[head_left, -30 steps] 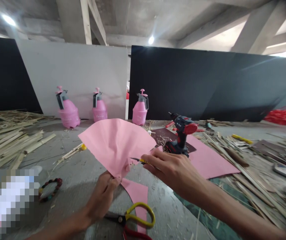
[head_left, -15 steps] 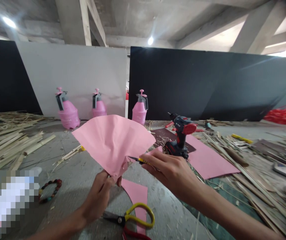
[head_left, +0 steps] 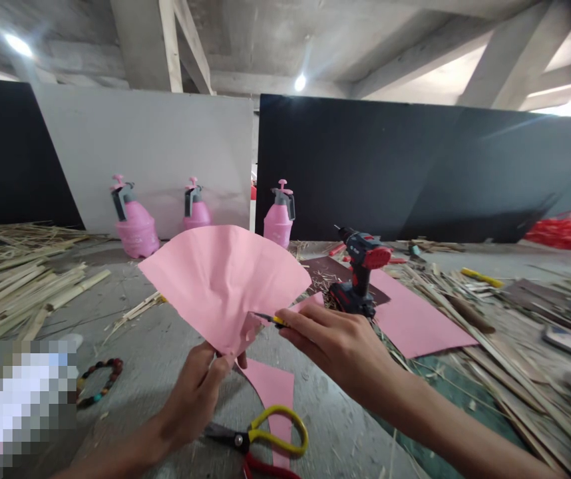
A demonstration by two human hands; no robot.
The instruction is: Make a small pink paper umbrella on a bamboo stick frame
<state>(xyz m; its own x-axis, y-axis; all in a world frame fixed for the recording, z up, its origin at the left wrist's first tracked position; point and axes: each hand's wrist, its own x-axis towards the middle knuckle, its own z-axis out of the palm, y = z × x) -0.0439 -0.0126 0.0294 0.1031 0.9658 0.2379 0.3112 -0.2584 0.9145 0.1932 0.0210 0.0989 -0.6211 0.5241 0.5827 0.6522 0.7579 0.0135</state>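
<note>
A fan-shaped sheet of pink paper is held up above the table, creased down its middle. My left hand pinches its narrow lower end between thumb and fingers. In my right hand is a utility knife with a yellow and black body, its blade tip against the paper's lower right edge. Small torn or cut flaps show there. Below the hands, scissors with one yellow and one red handle lie partly over a curved pink paper offcut.
A cordless drill stands behind my right hand, beside another pink sheet. Bamboo strips are piled at left and more lie at right. Pink spray bottles line the back. A beaded bracelet lies at left.
The paper's upper left edge has shifted slightly left and up. The knife tip has moved marginally left at the paper's edge. Both hands keep their hold.
</note>
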